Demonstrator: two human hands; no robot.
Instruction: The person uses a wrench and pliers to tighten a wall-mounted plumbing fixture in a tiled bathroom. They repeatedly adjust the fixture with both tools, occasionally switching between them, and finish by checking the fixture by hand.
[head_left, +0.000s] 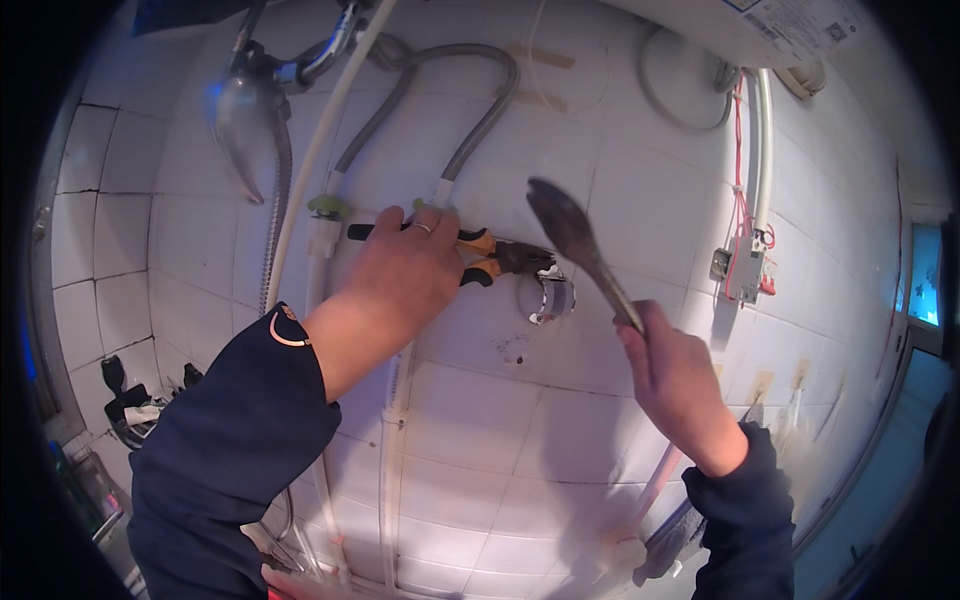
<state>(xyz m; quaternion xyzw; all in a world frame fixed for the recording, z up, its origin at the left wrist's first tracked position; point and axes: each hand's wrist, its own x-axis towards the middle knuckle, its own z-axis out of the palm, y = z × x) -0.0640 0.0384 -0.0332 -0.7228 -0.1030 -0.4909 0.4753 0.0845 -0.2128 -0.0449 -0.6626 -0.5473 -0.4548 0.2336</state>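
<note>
My left hand grips combination pliers with orange and black handles. Their dark jaws reach the upper edge of a chrome ring-shaped fitting on the tiled wall; whether they are clamped on it, I cannot tell. In my right hand is a worn dark metal hand tool, held by its narrow shaft. Its broad, notched head points up and left, just above and to the right of the fitting, apart from the pliers. The tool's exact kind is unclear.
White pipes climb the wall by my left arm. Flexible hoses loop above, and a shower mixer is at upper left. To the right is a circuit breaker with red wires. A white appliance overhangs the top.
</note>
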